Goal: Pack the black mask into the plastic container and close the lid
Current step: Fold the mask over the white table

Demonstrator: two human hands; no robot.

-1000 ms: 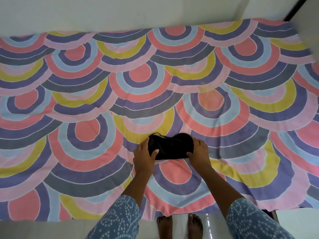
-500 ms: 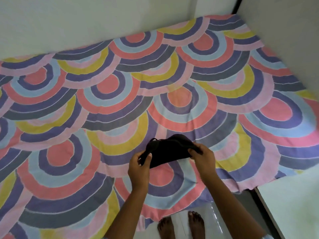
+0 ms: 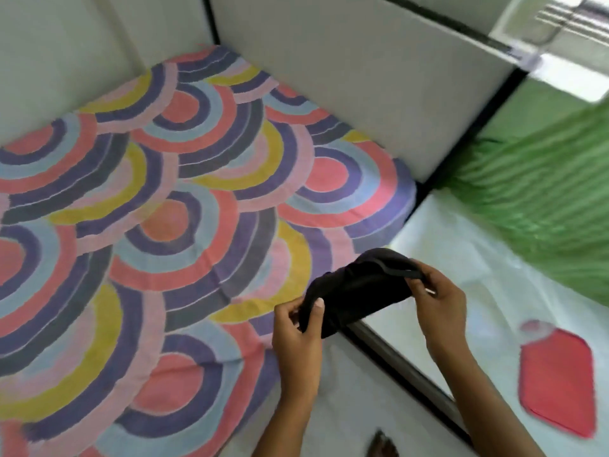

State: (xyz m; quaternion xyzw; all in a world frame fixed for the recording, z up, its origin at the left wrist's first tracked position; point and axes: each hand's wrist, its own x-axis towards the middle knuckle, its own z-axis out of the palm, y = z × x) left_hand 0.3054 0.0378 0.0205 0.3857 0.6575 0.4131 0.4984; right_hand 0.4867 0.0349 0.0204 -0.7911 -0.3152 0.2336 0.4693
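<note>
The black mask [image 3: 356, 288] is held in the air between both hands, past the right edge of the patterned bed. My left hand [image 3: 298, 328] pinches its lower left end. My right hand [image 3: 440, 301] grips its upper right end by the strap. The mask hangs tilted, right end higher. No plastic container is in view.
The bed's bright sheet of coloured arcs [image 3: 164, 242] fills the left. White walls [image 3: 346, 77] stand behind and to its right. A dark frame bar [image 3: 405, 371] borders a white surface carrying a red hot-water bottle [image 3: 557, 374]. Green fabric [image 3: 543, 189] hangs at far right.
Both hands lifted the mask off the sheet and carried it rightward, beyond the bed's edge. The view swung right, bringing the white surface and the red hot-water bottle into sight.
</note>
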